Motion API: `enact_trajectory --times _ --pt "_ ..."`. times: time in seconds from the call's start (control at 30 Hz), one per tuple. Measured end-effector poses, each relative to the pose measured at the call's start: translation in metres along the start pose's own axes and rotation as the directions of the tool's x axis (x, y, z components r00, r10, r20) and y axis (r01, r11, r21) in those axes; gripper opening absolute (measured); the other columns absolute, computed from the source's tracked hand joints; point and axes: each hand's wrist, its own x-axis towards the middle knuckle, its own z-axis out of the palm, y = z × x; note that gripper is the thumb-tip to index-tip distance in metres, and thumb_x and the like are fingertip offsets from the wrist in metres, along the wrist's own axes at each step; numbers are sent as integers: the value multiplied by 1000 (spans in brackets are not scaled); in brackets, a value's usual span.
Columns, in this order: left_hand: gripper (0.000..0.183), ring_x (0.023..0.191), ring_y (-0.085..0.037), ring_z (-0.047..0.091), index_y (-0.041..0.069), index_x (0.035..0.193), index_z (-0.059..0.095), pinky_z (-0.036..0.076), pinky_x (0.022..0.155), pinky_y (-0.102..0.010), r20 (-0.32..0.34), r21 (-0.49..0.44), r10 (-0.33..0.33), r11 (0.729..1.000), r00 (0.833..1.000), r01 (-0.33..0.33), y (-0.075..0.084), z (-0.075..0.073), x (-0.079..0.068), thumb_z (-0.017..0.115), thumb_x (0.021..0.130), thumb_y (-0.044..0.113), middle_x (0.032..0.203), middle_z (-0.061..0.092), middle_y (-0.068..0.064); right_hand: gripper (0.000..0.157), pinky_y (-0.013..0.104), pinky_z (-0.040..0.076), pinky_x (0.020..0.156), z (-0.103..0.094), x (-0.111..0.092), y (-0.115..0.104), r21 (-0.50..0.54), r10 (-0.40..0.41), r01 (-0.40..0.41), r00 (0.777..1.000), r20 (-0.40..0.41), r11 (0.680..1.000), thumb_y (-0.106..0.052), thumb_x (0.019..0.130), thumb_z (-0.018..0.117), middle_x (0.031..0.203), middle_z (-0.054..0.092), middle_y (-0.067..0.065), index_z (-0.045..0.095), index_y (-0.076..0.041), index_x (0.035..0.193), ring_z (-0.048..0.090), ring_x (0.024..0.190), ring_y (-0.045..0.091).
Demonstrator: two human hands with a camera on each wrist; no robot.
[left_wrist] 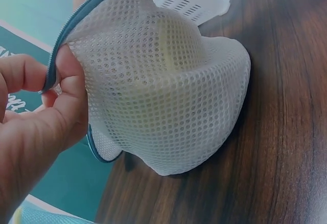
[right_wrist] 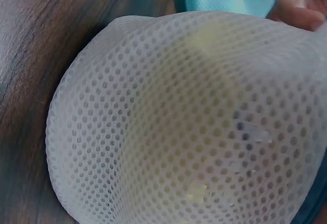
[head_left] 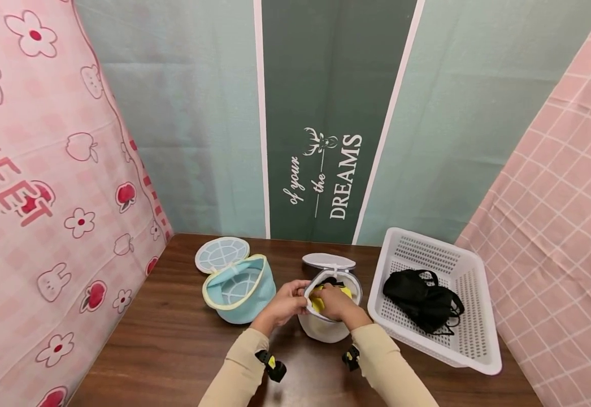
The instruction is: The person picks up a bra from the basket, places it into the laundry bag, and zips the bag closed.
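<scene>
A white mesh laundry bag (left_wrist: 168,96) with a grey-blue zip stands unzipped on the table, its round lid (head_left: 328,261) folded back. My left hand (head_left: 290,302) pinches the zipped rim between thumb and fingers, as the left wrist view shows up close. Down through the mouth of the bag reaches my right hand (head_left: 337,303), against a yellow cloth item (head_left: 318,304). Its fingertips are hidden, so their hold on the yellow item cannot be made out. Something black (head_left: 332,281) also lies inside. Through the mesh (right_wrist: 153,116) the yellow shows only faintly.
On the left stands a light blue mesh laundry bag (head_left: 257,291) with yellow trim, its lid (head_left: 222,254) laid back. A white plastic basket (head_left: 384,277) on the right holds a black garment (head_left: 420,299) with straps. Fabric hangs behind the brown wooden table (head_left: 138,339) and at both sides.
</scene>
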Motion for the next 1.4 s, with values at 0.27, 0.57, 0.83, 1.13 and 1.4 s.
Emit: enact_trajectory --times 0.27,0.57,0.83,1.13,1.4 --pt "55 72 -16 52 -14 131 37 48 58 -26 8 14 -1 1000 1000 1 2 -1 -1 44 76 -15 83 42 -8 22 52 41 82 5 3 -2 -21 34 -34 999 6 999 -11 83 66 100 57 17 69 -7 104 51 95 40" --pt "56 71 -16 51 -13 132 37 48 58 -26 17 14 -19 1000 1000 19 3 -2 -2 47 77 -14 87 44 -14 19 50 42 80 14 9 0 -95 1 -3 1000 -17 995 -9 83 64 100 58 16 70 -7 100 51 95 36" --pt "55 67 -15 49 -14 131 38 48 57 -26 -24 18 4 1000 1000 -4 4 -5 -2 46 76 -13 79 37 -3 22 47 41 80 12 15 0 -129 15 -15 1000 -1 992 -11 82 65 101 58 15 69 -9 103 51 94 35" --pt "48 62 -14 50 -21 121 39 52 59 -30 -119 63 26 998 993 -19 21 7 -14 48 74 -16 75 41 -6 27 45 42 81 3 5 -1 -11 -27 27 999 -43 1000 -8 73 71 91 60 12 70 -4 100 53 91 32" --pt "47 60 -13 51 -17 121 42 51 55 -26 -165 54 17 999 986 -8 3 1 -3 52 75 -14 74 44 -4 33 43 44 80 -8 3 6 117 -23 32 997 -76 993 -8 73 71 98 65 13 68 0 105 57 94 32"
